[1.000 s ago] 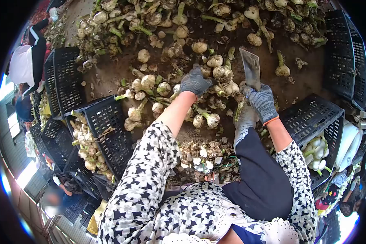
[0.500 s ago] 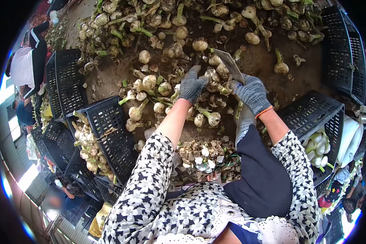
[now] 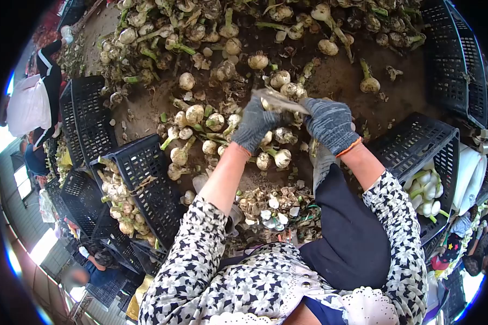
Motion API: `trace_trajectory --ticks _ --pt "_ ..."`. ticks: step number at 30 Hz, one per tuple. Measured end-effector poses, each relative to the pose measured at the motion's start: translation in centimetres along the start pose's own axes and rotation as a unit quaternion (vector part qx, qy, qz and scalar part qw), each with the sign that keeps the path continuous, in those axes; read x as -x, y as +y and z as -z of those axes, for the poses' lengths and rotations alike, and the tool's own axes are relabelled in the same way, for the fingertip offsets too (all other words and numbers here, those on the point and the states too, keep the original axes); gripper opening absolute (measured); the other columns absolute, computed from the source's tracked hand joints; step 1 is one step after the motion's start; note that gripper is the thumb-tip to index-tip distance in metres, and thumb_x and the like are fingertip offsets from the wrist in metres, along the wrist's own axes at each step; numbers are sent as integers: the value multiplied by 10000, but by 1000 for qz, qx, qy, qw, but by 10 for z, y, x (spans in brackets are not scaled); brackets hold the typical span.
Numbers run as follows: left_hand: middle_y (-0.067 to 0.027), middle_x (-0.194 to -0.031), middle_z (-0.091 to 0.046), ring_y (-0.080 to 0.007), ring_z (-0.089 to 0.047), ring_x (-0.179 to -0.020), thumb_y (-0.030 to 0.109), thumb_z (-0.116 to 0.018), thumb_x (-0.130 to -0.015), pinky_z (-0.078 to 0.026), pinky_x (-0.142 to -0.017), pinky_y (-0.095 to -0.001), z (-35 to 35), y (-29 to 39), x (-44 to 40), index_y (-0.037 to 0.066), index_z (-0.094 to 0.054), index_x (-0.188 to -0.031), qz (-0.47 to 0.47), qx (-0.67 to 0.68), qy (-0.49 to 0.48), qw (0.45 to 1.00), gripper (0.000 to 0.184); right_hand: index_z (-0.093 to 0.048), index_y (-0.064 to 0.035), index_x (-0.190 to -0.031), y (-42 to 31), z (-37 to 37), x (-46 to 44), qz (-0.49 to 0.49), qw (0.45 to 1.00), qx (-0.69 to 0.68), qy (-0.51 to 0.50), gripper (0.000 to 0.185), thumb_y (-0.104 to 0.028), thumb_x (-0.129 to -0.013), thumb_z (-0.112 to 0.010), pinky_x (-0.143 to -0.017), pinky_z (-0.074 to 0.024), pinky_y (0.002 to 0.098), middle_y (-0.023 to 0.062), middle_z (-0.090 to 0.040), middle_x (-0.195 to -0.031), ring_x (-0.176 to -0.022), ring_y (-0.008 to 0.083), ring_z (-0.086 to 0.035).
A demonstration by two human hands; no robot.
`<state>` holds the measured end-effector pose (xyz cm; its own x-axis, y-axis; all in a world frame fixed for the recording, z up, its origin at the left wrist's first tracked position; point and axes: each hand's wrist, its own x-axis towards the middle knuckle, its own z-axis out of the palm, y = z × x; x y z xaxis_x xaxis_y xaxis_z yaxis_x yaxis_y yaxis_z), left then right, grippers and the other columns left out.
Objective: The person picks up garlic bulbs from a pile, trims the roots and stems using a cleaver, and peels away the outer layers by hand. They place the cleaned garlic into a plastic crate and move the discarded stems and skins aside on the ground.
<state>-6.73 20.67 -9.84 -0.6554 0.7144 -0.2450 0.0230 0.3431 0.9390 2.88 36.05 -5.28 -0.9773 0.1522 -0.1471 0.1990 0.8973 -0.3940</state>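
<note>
My right hand (image 3: pixel 331 125), in a grey knit glove with an orange cuff, is closed on a flat-bladed knife (image 3: pixel 283 101). The blade points left across the fingertips of my left hand (image 3: pixel 256 125). That hand wears the same kind of glove; motion blur and the blade hide its fingers, so what it may hold cannot be made out. Garlic bulbs with cut stems (image 3: pixel 195 114) lie left of it, and another bulb (image 3: pixel 282 158) is just below the hands. A few more bulbs (image 3: pixel 280 79) lie beyond the blade.
Garlic with long stems is heaped (image 3: pixel 162 32) along the far side. Black plastic crates flank me: a left one (image 3: pixel 149 176) beside garlic, a right one (image 3: pixel 412 143) with whiter bulbs (image 3: pixel 425 189). Peelings (image 3: pixel 274 208) lie before my lap. Other people are at the left and right edges.
The knife has swung from pointing up and away to lying nearly level, leftward. My left hand has come up against the blade. The whole view has shifted slightly.
</note>
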Motion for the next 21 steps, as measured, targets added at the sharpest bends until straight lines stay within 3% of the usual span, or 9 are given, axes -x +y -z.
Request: trace_trajectory --ticks 3,5,6,10,13,16,18,19,21 --pt "-61 -905 -567 -148 -545 -823 152 -650 -691 -443 -750 -246 -1 18 12 11 -481 -981 -59 -109 -12 992 363 -580 -150 -865 -10 -1 -4 10 999 29 -12 243 -181 -623 -584 -563 -436 361 65 -585 -696 -654 240 -566" --pt "-75 -918 -563 -150 -546 -834 96 -573 -744 -449 -753 -255 -4 26 18 11 -467 -1006 143 201 13 969 296 -577 -146 -882 -14 3 -3 7 999 14 -28 260 -173 -623 -581 -573 -435 363 62 -586 -715 -655 232 -569" --pt "-82 -930 -560 -148 -547 -834 61 -550 -753 -452 -749 -258 -7 23 19 7 -455 -1021 149 263 49 952 289 -574 -138 -892 -16 5 1 16 1000 14 -19 271 -168 -624 -577 -578 -434 358 60 -584 -714 -657 231 -570" --pt "-87 -913 -558 -150 -549 -819 104 -558 -762 -462 -723 -256 -8 14 20 5 -449 -1026 51 105 14 993 302 -564 -109 -912 -16 8 6 38 999 -7 3 296 -151 -619 -568 -591 -431 344 56 -579 -711 -667 225 -571" --pt "-83 -904 -557 -145 -549 -805 146 -573 -757 -467 -707 -255 -13 10 22 8 -451 -1025 113 51 53 991 325 -567 -109 -904 -17 9 4 43 999 -8 22 290 -145 -616 -563 -581 -433 347 63 -579 -700 -655 228 -571" --pt "-79 -880 -560 -134 -551 -761 155 -576 -755 -470 -680 -266 -16 35 29 16 -453 -1024 131 424 77 893 327 -572 -105 -860 -1 -9 -1 18 999 36 4 225 -160 -643 -546 -547 -433 362 85 -584 -693 -646 232 -577" --pt "-74 -867 -552 -171 -558 -744 175 -565 -766 -484 -655 -300 -26 82 35 22 -443 -1003 -76 248 129 957 308 -573 -98 -823 28 -14 -2 -15 997 77 -19 178 -180 -670 -534 -526 -429 369 101 -589 -702 -655 231 -582" --pt "-57 -861 -547 -178 -555 -788 179 -630 -718 -484 -687 -310 -25 91 35 42 -427 -1003 -138 144 146 969 375 -574 -89 -798 48 -14 4 -145 989 2 -38 159 -177 -677 -520 -520 -424 370 107 -592 -704 -663 228 -584" --pt "-50 -889 -537 -157 -541 -829 158 -695 -655 -468 -714 -291 -13 107 26 63 -418 -1014 150 559 109 808 463 -576 -79 -773 42 -10 2 -257 963 -65 -56 147 -174 -683 -506 -514 -419 371 113 -596 -707 -671 225 -587"
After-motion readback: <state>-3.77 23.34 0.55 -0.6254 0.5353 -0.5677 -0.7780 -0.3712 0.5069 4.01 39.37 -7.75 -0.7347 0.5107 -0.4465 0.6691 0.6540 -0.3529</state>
